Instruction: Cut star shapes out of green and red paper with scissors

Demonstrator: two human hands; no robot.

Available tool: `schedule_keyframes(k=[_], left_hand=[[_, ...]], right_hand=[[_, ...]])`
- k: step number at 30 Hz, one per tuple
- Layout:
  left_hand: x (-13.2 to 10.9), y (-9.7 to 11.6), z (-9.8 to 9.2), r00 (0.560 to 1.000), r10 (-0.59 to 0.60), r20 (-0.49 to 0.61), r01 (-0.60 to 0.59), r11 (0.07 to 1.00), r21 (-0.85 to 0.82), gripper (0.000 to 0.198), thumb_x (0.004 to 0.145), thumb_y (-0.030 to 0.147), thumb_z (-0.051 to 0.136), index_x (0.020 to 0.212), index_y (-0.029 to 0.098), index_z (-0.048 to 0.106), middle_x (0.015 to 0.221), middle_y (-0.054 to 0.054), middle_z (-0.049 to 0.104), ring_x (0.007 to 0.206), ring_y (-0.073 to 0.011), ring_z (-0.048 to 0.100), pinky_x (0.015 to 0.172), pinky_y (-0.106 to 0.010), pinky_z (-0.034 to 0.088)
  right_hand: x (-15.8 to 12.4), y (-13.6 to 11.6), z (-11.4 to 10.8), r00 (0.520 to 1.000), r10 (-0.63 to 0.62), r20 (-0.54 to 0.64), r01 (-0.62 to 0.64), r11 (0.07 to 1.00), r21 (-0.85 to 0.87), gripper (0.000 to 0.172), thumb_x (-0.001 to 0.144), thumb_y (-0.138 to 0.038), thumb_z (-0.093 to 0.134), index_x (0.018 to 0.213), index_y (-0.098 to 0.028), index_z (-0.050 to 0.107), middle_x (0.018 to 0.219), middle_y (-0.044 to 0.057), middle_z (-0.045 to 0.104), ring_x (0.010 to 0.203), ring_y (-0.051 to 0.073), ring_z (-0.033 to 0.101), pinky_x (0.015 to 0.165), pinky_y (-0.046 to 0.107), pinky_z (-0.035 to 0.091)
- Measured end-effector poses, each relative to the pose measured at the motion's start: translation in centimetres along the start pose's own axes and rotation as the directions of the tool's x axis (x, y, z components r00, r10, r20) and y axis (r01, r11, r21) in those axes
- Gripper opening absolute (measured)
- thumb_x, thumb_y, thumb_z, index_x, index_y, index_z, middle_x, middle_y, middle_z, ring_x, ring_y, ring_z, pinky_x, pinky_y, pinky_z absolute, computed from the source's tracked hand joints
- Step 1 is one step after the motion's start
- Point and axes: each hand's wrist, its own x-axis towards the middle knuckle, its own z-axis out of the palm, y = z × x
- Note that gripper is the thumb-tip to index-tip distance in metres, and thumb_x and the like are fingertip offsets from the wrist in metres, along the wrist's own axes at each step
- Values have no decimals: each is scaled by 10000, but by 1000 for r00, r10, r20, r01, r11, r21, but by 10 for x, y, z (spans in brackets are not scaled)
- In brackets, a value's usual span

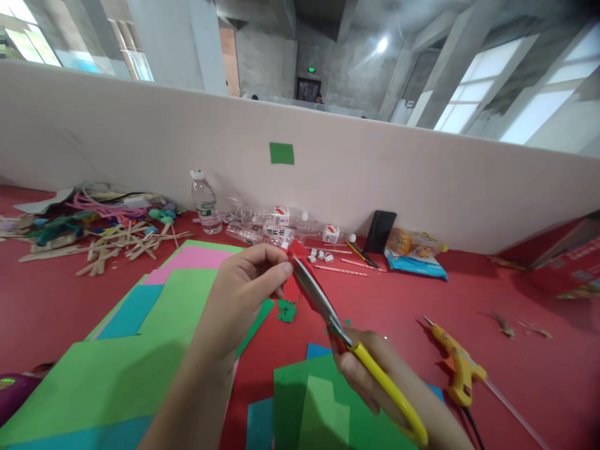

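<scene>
Thumb and fingertips of my left hand (250, 275) pinch a small piece of red paper (297, 249). My right hand (363, 362) grips yellow-handled scissors (323, 306), whose blades point up and left to the red paper. Whether the blades are fully closed on it is hard to make out. Below the blades lies a small green paper cutout (286, 310) with dark marks. Sheets of light green paper (164, 369) spread under my left forearm, with blue and pink sheets among them. A darker green sheet (295, 400) lies under my right hand.
Several plastic bottles (205, 203) stand or lie along the white partition (140, 131). A pile of wooden sticks (140, 244) is at left. A black phone (380, 230) leans near a snack bag (415, 253). A yellow glue gun (457, 362) with its cord lies at right.
</scene>
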Motion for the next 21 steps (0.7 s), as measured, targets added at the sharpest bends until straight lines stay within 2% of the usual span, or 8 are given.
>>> schedule_keyframes(k=[14,21], left_hand=[[2,0,-3,998,-57,36,58,998,-36,67,757,233,755,711,202,717,596,42,595,500,-64,530,475,-160,439],[2,-1,-4,998,-48,31,48,999,-22,82,763,244,755,708,201,714,585,42,589,498,-68,531,473,-167,439]], right_hand=[[-3,0,-1,1000,1,23,-2,999,32,695,888,-924,406,739,-245,395,489,-97,350,432,85,276,452,265,165],[-3,-3,0,999,46,-4,-46,999,-27,704,867,-941,412,731,-251,376,490,-96,338,429,84,275,445,270,141]])
